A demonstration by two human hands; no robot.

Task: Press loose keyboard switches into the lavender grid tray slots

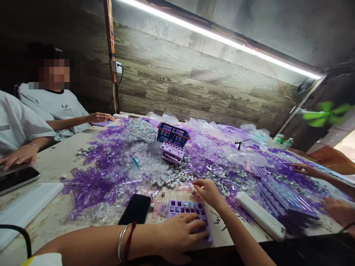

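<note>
Nearest the camera, the person's left hand [180, 232] lies flat with fingers spread on a purple plastic tray with square pockets [177, 210] at the near table edge, pressing it down rather than gripping it, just right of a black smartphone lying face up [136, 209]. Just beyond the tray, the right hand [208, 192] has its fingertips pinched together at the edge of a heap of small white and blue switch parts [177, 177]; whether a part sits between them cannot be told. Farther back stand a stack of purple trays [172, 151] and a dark blue mesh basket with a red rim [173, 133], with other people's hands at both sides of the table.
</note>
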